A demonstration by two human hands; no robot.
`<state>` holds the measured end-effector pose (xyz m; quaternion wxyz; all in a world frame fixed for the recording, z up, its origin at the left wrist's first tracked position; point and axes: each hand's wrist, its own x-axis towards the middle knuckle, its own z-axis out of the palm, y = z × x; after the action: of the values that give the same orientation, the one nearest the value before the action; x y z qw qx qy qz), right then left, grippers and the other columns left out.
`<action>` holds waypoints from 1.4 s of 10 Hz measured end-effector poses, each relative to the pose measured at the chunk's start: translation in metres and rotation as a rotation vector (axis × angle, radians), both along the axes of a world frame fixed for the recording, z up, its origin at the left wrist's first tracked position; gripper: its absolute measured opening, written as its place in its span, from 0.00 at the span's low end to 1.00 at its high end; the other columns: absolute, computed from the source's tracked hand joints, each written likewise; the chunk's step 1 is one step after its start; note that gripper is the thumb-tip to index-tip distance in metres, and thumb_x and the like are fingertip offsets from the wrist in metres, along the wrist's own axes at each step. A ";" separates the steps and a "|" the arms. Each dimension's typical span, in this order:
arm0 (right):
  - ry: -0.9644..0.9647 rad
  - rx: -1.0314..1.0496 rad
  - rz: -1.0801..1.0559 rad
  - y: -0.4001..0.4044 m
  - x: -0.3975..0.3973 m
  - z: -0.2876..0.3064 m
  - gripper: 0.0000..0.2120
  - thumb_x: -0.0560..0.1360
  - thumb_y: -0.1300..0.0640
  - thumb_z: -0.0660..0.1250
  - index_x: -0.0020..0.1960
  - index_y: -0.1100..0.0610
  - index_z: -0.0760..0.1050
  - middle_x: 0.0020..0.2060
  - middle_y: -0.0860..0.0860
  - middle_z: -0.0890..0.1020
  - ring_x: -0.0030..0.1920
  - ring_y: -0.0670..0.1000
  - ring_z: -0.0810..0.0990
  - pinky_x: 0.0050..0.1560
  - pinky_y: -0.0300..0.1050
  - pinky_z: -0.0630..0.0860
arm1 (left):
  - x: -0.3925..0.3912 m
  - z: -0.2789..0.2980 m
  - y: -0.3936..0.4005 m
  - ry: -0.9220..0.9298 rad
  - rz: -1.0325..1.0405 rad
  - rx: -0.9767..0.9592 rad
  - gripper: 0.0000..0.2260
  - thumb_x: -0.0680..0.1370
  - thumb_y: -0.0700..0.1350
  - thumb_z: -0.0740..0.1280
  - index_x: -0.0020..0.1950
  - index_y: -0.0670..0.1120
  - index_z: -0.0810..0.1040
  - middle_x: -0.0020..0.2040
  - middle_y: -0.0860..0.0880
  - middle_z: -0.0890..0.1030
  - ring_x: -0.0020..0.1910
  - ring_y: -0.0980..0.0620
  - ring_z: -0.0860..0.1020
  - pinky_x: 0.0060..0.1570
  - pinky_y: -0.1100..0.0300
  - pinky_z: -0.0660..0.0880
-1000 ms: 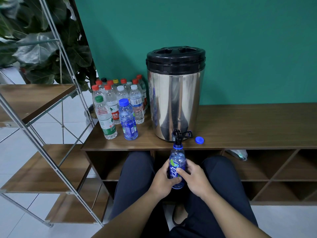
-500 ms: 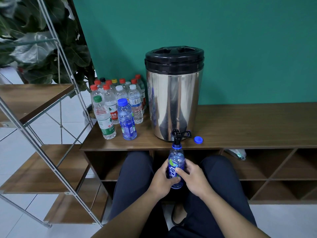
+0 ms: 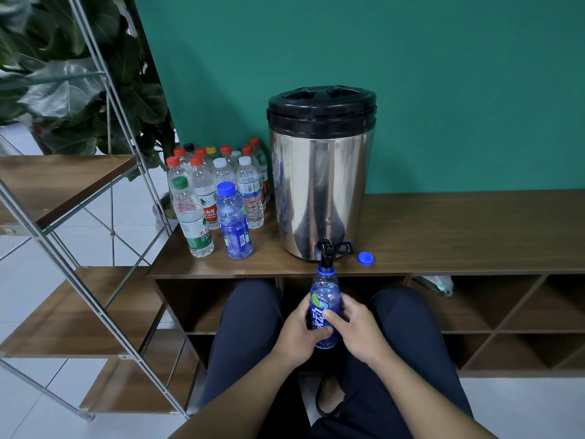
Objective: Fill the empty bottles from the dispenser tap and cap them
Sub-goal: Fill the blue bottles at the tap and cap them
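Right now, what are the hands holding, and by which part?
Both hands, left and right, grip the uncapped blue bottle around its labelled lower body, its mouth up under the dispenser tap.

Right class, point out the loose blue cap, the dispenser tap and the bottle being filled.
loose blue cap (image 3: 366, 258), head view, its top.
dispenser tap (image 3: 326, 250), head view, black spout.
bottle being filled (image 3: 324, 293), head view, upper body.

Leafy plant (image 3: 79, 90) behind metal-framed wooden shelf (image 3: 60, 182); teal wall (image 3: 443, 74).
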<state>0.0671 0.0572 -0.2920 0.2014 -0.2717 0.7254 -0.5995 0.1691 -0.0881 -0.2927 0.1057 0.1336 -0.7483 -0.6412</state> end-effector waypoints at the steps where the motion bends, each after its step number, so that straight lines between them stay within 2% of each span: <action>1: -0.008 0.001 0.000 0.000 0.000 0.000 0.15 0.82 0.55 0.75 0.68 0.46 0.83 0.59 0.47 0.90 0.62 0.50 0.88 0.69 0.63 0.82 | 0.000 0.000 0.000 0.004 0.001 -0.001 0.34 0.77 0.30 0.77 0.79 0.52 0.75 0.66 0.52 0.87 0.66 0.53 0.85 0.69 0.56 0.80; 3: -0.010 0.006 -0.006 0.000 0.000 0.000 0.15 0.83 0.56 0.75 0.68 0.46 0.83 0.59 0.47 0.90 0.61 0.50 0.89 0.68 0.62 0.83 | 0.001 0.002 0.000 0.006 -0.005 0.003 0.34 0.78 0.31 0.77 0.80 0.53 0.75 0.66 0.53 0.87 0.66 0.54 0.85 0.68 0.59 0.80; 6: -0.022 0.003 -0.008 0.000 0.001 0.000 0.14 0.83 0.57 0.75 0.67 0.46 0.83 0.59 0.48 0.90 0.61 0.51 0.89 0.68 0.62 0.83 | 0.001 0.000 0.000 -0.001 -0.003 0.010 0.33 0.78 0.31 0.77 0.79 0.53 0.75 0.66 0.52 0.87 0.66 0.53 0.85 0.70 0.55 0.80; 7: -0.028 -0.014 0.000 -0.001 0.001 0.000 0.15 0.81 0.51 0.76 0.67 0.44 0.84 0.60 0.48 0.90 0.62 0.51 0.88 0.69 0.63 0.82 | 0.000 -0.001 0.000 -0.002 0.000 0.002 0.32 0.78 0.31 0.77 0.79 0.53 0.76 0.65 0.51 0.87 0.66 0.52 0.85 0.71 0.51 0.80; 8: -0.025 -0.017 0.004 -0.001 0.000 -0.002 0.15 0.80 0.50 0.75 0.66 0.44 0.84 0.59 0.48 0.90 0.62 0.51 0.89 0.69 0.63 0.82 | 0.000 -0.002 -0.001 -0.006 0.003 0.011 0.32 0.78 0.31 0.77 0.79 0.53 0.76 0.65 0.50 0.87 0.66 0.50 0.85 0.72 0.48 0.80; 11: -0.016 0.004 -0.002 -0.001 -0.001 -0.003 0.14 0.83 0.56 0.75 0.66 0.45 0.84 0.59 0.48 0.90 0.62 0.51 0.89 0.69 0.63 0.82 | 0.000 -0.002 -0.001 -0.007 0.001 0.017 0.33 0.78 0.32 0.77 0.79 0.52 0.75 0.66 0.50 0.87 0.66 0.50 0.85 0.73 0.46 0.79; 14: -0.009 0.018 -0.009 0.000 0.000 -0.001 0.14 0.83 0.56 0.75 0.67 0.45 0.83 0.59 0.47 0.90 0.61 0.50 0.89 0.68 0.62 0.83 | 0.000 0.000 0.001 0.006 -0.001 0.017 0.32 0.78 0.32 0.77 0.79 0.52 0.76 0.66 0.50 0.87 0.66 0.50 0.85 0.72 0.48 0.80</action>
<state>0.0667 0.0571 -0.2928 0.2046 -0.2639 0.7311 -0.5949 0.1695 -0.0875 -0.2926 0.1065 0.1325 -0.7425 -0.6479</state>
